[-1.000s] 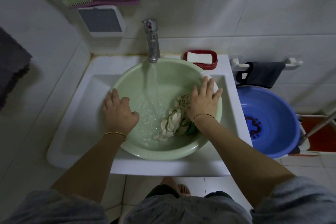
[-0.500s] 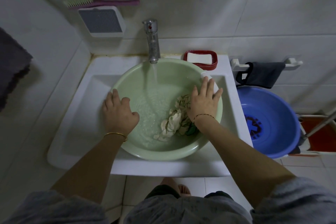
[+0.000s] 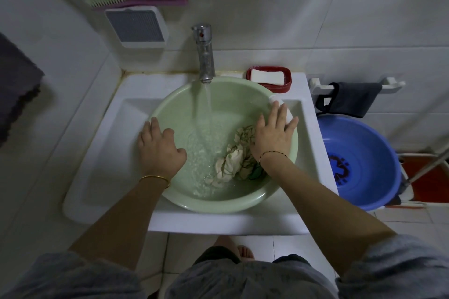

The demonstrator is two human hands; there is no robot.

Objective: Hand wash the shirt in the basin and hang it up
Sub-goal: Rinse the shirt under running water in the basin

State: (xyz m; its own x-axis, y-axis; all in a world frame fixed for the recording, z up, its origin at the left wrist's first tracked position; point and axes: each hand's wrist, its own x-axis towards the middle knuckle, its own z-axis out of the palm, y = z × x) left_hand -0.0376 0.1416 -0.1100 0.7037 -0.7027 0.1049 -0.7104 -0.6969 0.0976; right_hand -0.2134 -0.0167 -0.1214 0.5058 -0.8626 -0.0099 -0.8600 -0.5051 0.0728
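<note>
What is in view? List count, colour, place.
green basin: 1, green, in sink
shirt: 1, cream-green, in green basin
tap: 1, silver, above green basin, running
sink: 1, white, centre
soap dish: 1, red, sink's back
soap: 1, white, in soap dish
bottle: 1, white, under right hand
brush: 1, green-pink, wall
vent: 1, white, below brush
towel: 1, dark, left
cloth: 1, dark, on rail
blue basin: 1, blue, right of sink
left hand: 1, grips green basin's rim
right hand: 1, flat over rim

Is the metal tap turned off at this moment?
No, a stream of water runs from the metal tap into the pale green plastic basin, beside the crumpled cream shirt.
</note>
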